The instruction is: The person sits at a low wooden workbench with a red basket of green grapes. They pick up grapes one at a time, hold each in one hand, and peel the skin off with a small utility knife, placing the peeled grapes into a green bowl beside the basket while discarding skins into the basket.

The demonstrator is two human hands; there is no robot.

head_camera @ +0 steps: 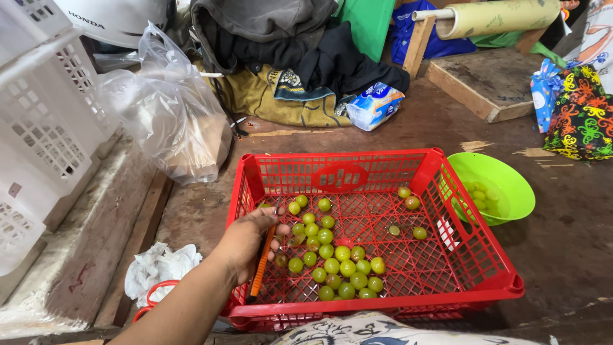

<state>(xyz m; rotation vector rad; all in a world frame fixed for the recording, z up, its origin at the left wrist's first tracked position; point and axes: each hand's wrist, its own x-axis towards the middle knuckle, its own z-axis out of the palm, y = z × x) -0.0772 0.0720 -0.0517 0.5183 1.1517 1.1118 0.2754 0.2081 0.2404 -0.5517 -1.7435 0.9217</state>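
Note:
My left hand (250,241) reaches over the near left corner of a red plastic crate (474,259). It is closed around a thin orange-handled tool (262,267) that points down along the crate's left side. Several small green round fruits (332,260) lie clustered on the crate's mesh floor just right of my hand, with a few more loose near the far right corner (408,201). One small red piece (345,243) sits among them. My right hand is out of sight.
A green bowl (514,182) holding several green fruits stands right of the crate. A white crate (45,121) and a clear plastic bag (169,112) stand at left, crumpled white paper (159,268) near left. Clothes, a wooden board and a film roll lie behind.

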